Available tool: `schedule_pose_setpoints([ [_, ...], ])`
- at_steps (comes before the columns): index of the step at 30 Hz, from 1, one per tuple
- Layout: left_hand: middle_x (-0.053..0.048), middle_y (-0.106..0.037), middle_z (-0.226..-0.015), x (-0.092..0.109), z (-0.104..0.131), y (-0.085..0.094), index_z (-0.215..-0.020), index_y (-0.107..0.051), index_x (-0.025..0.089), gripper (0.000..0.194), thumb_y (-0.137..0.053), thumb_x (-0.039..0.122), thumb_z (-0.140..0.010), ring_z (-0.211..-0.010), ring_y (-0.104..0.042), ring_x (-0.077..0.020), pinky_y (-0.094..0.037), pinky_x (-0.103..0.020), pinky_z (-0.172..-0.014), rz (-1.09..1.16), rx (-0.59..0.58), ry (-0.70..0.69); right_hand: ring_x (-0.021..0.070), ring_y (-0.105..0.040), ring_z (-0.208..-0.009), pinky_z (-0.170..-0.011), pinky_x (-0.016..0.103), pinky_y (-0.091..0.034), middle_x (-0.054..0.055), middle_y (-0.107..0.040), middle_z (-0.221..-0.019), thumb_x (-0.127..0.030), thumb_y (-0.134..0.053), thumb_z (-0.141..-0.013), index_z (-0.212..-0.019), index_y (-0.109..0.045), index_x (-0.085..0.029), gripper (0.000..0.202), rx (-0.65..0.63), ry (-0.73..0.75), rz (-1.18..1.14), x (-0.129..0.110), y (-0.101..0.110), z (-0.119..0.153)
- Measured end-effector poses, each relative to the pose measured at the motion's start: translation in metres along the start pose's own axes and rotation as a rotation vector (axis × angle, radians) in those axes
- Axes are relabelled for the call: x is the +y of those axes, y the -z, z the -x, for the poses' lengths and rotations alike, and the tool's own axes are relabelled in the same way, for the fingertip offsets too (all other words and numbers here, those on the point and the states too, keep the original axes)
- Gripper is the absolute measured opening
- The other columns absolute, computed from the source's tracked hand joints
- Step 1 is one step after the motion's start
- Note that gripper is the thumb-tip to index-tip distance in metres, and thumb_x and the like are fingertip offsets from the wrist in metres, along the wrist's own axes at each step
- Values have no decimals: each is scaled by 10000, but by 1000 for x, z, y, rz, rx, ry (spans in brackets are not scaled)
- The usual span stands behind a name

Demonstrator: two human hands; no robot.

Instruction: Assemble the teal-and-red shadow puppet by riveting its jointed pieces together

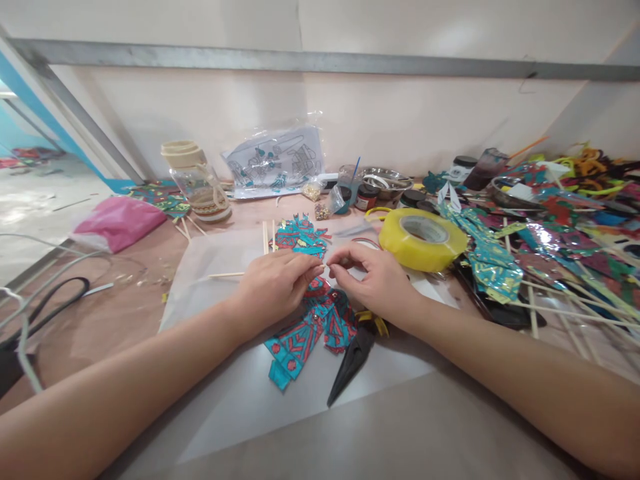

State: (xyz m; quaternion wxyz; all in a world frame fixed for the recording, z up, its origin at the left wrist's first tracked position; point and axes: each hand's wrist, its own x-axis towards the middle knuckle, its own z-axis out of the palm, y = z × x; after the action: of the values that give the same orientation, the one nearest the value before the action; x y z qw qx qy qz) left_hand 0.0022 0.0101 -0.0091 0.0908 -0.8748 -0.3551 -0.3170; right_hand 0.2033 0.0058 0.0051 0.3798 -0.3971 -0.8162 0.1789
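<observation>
My left hand [277, 283] is closed around a thin wooden stick [225, 275], whose pale tip shows at the fingertips. Close beside that tip, my right hand [373, 277] pinches thumb and forefinger together; anything between them is too small to make out. Beneath both hands lies a turquoise and red painted paper figure [305, 327], its middle partly covered by the fingers. Two more wooden sticks [269, 237] lie by its upper part. A black pointed tool [353, 360] with yellow parts rests on the paper just below my right hand.
A white sheet [215, 387] covers the work surface. A yellow tape roll [423, 239] and a dark phone [500, 303] lie on the right, near piled painted pieces and sticks. A bottle [197, 183], paint jars [367, 197] and a pink bag [117, 222] stand behind and left.
</observation>
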Motion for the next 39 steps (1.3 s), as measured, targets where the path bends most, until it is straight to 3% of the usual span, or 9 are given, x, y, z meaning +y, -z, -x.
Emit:
schedule_pose_setpoints([
  [8,23,-723,-851,2,1,2,-938,-631,213,81,-589,271,-899,-754,-672,-143,-475,-248,-680,-27,64,-12,110,-593,-677,-646,213,-451,-11,-647,-740,-169,-573,-823,-840,-615,-184,47,-6,18,22,1,-1,1],
  [21,-5,-696,-801,7,-1,8,-913,-627,189,132,-549,292,-885,-706,-645,-151,-467,-261,-646,-66,27,-55,113,-589,-656,-629,222,-443,-11,-635,-725,-179,-568,-832,-849,-592,-184,30,-60,24,-3,-2,-4,6],
  [27,8,-684,-769,8,0,7,-908,-623,193,108,-557,277,-897,-685,-635,-130,-466,-242,-642,-105,68,-98,123,-579,-664,-629,236,-426,-9,-635,-730,-183,-558,-837,-844,-584,-196,30,-84,19,37,-2,-4,6],
  [34,7,-670,-760,5,1,8,-919,-613,185,99,-542,253,-902,-689,-625,-147,-461,-263,-635,-206,44,-191,105,-585,-622,-608,227,-456,-18,-629,-700,-159,-556,-812,-833,-593,-180,47,-95,-83,-106,-4,-4,4],
  [39,14,-678,-763,6,1,7,-899,-602,184,74,-545,230,-887,-689,-642,-136,-471,-249,-633,-155,70,-159,109,-581,-588,-565,231,-460,-27,-614,-664,-210,-544,-831,-843,-565,-185,35,-164,-269,-334,-6,-3,1],
])
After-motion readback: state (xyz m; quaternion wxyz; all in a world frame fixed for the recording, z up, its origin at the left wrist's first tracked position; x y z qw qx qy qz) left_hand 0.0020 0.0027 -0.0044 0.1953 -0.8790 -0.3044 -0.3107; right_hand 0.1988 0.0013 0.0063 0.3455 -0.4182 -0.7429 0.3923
